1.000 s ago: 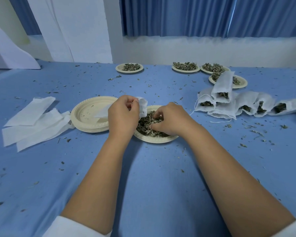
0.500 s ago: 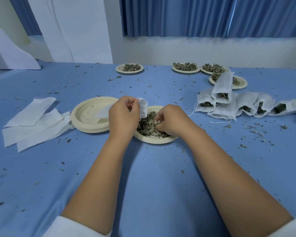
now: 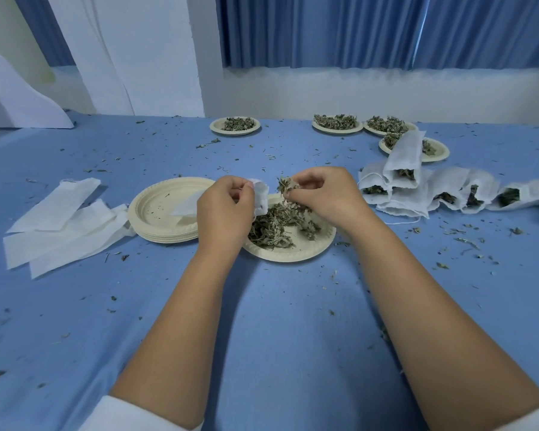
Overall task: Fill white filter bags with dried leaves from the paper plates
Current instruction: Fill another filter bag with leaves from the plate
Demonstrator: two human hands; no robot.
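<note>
A white filter bag (image 3: pixel 261 195) is being held just above the middle of the frame, its open end being pinched by the curled fingers (image 3: pixel 245 189) of the left hand (image 3: pixel 223 209). The rest of the bag is trailing away to the left behind that hand, over a stack of empty paper plates (image 3: pixel 156 213). Just right of the bag's mouth, a small tuft of dried leaves (image 3: pixel 286 184) is being gripped by the bent fingers of the right hand (image 3: pixel 322 194) and is being kept clear of the pile below. That pile of leaves (image 3: pixel 277 227) is being carried by a paper plate (image 3: pixel 293 255), which is lying on the table (image 3: pixel 277 331) directly beneath both hands, just right of the stack.

At the left of the frame, several flat unfilled bags (image 3: pixel 59 219) are lying overlapped, their near ends touching the stack. At the right, a cluster of filled bags (image 3: pixel 417 194) is lying with open mouths turned towards the camera, dark leaves showing inside, and one bag is resting on top of the others. Along the far edge of the table, towards the top of the frame, four more plates of leaves (image 3: pixel 336 124) are being kept; the rightmost is partly covered by the topmost filled bag. Leaf crumbs (image 3: pixel 467 242) are lying scattered across the blue table covering. Blue curtains (image 3: pixel 355 29) are hanging behind, across the upper frame.
</note>
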